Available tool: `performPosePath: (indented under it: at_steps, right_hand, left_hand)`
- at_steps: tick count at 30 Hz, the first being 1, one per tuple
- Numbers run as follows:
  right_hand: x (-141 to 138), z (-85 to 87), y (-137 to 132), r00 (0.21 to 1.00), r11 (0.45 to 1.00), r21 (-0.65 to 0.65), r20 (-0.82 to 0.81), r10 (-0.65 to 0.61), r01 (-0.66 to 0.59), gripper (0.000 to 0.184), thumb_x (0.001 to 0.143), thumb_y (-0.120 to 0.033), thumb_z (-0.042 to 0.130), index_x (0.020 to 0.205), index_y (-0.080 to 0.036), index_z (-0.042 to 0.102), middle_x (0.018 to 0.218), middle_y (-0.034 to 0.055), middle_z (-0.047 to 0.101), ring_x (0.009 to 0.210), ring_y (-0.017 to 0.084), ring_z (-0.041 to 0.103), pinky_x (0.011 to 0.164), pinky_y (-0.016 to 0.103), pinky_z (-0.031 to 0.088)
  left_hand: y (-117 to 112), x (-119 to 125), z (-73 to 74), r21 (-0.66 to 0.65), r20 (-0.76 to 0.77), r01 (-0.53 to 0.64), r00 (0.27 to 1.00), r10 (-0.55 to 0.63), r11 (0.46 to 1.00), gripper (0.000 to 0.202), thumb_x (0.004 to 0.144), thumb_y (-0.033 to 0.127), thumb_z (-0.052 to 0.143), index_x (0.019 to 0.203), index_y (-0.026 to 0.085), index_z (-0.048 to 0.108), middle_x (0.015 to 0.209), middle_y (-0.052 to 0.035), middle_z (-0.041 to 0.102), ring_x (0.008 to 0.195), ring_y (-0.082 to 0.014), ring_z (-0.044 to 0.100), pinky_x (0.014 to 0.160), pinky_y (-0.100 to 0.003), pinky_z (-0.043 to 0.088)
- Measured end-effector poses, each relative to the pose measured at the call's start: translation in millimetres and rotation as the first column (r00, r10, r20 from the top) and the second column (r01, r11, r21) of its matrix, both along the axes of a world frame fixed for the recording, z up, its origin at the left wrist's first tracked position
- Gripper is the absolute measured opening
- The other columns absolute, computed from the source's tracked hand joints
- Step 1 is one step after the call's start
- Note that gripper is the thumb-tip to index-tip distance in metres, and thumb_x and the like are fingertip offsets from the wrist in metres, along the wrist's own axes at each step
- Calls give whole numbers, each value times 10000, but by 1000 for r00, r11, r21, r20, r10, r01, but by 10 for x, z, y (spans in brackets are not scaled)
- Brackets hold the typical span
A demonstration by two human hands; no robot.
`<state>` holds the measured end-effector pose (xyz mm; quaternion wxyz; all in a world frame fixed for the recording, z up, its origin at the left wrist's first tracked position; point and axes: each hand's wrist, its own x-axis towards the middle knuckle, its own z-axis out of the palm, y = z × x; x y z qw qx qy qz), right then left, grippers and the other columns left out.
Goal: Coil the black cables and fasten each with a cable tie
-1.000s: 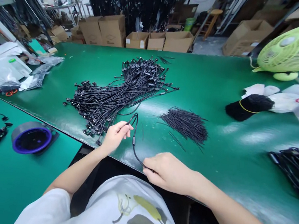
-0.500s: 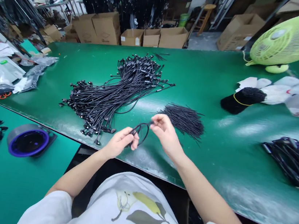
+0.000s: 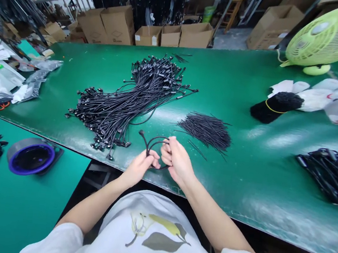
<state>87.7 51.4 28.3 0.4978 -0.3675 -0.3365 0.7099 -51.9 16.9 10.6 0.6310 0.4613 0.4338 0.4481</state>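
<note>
Table [image 3: 259, 171]: left grip [image 3: 139, 167], right grip [image 3: 179, 161] share one cable [image 3: 147, 148].

this looked like a workshop: a long green worktable [image 3: 259, 175] bore a heap of black cables [image 3: 135, 97] and a pile of short black strands [image 3: 205, 129], and cardboard boxes [image 3: 196, 35] stood in a row behind.

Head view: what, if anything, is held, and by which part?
A looped black cable: the left hand pinches it below its raised connector end; the right hand grips the loop's opposite side.
</note>
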Motion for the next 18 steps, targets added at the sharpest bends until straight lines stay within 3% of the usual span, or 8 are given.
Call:
performPosePath:
  at_steps: [3, 5, 7, 10, 12, 14, 16, 18]
  right_hand:
    - [-85, 54, -128, 969, 972, 188, 174, -176, 142, 448, 804, -593, 624, 703, -224, 392, 656, -48, 320, 521, 92, 315, 446, 223, 337]
    - [-142, 84, -199, 890, 898, 410, 334, -310, 159, 364, 779, -513, 677, 733, -217, 470, 809, 11, 437, 726, 149, 472, 652, 294, 469]
    - [-182, 100, -232, 825, 824, 553, 405, -394, 122, 301, 766, -463, 696, 807, -212, 536, 1013, 70, 502, 971, 212, 513, 848, 354, 470]
    - [-200, 89, -199, 872, 861, 505, 393, -291, 60, 271, 774, -403, 707, 842, -221, 518, 1051, 64, 561, 935, 195, 575, 799, 335, 496]
    - [-189, 70, -148, 943, 932, 355, 281, -179, 71, 305, 777, -391, 712, 837, -234, 458, 879, -7, 563, 623, 106, 545, 552, 250, 461]
    - [-166, 60, -100, 988, 974, 209, 108, -114, 90, 344, 796, -426, 694, 858, -245, 407, 774, -64, 513, 422, 38, 392, 377, 187, 296]
    - [-144, 66, -73, 996, 984, 156, -5, -87, 87, 360, 812, -470, 672, 906, -254, 400, 772, -76, 508, 379, 19, 361, 333, 167, 218]
    - [-130, 85, -71, 997, 983, 167, -34, -70, 75, 370, 820, -498, 661, 960, -259, 416, 793, -71, 524, 384, 23, 413, 326, 162, 252]
  left_hand:
    - [-14, 20, 15, 177, -369, 126, 928, -53, 976, 214, 960, 340, 445, 1028, 181, 572, 894, -48, 626, 847, -184, 599, 851, -326, 462]
    - [-21, 42, -6, 239, -514, 182, 857, -35, 954, 221, 955, 292, 419, 1056, 180, 581, 973, -84, 644, 912, -224, 609, 837, -336, 466]
    - [-37, 64, -45, 262, -606, 242, 795, -36, 934, 230, 939, 250, 414, 1052, 168, 597, 971, -107, 649, 959, -262, 613, 827, -351, 472]
    - [-56, 62, -85, 220, -665, 300, 743, -83, 928, 231, 910, 206, 429, 1035, 142, 613, 937, -121, 652, 963, -285, 615, 823, -373, 479]
    - [-39, 18, -73, 130, -605, 335, 773, -193, 933, 202, 886, 216, 479, 1009, 133, 617, 908, -105, 654, 930, -271, 614, 820, -373, 484]
    - [7, -49, -39, 21, -413, 412, 833, -368, 911, 188, 864, 264, 552, 990, 140, 615, 895, -73, 649, 912, -237, 606, 841, -361, 483]
    - [61, -105, -7, -60, -161, 473, 865, -476, 879, 226, 836, 337, 632, 965, 152, 612, 892, -43, 638, 902, -197, 592, 868, -337, 471]
    - [87, -115, 7, -130, 4, 468, 882, -472, 874, 298, 799, 428, 692, 887, 158, 603, 845, -22, 616, 854, -162, 576, 846, -308, 463]
